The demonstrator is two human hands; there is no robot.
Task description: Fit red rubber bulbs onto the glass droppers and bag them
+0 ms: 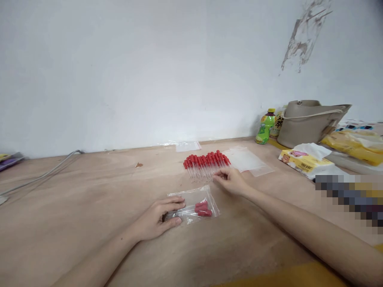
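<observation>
My left hand point(160, 217) rests on the left end of a clear zip bag point(191, 193), its thumb and fingers spread apart. Inside that bag lie glass droppers with red rubber bulbs point(203, 208), bulbs toward the right. Farther back, a row of several red-bulbed droppers point(206, 161) lies side by side, glass tips toward me. At the right end of this row my right hand point(229, 179) is closed in a pinch at the glass tips. A dropper's thin tip seems to be between its fingers, partly hidden by them.
Flat clear bags point(247, 159) lie right of the row, and another bag point(188, 147) lies by the wall. To the right stand a green bottle point(263, 129), a grey handbag point(302, 125) and a tissue pack point(305, 161). A cable point(49, 173) runs along the left.
</observation>
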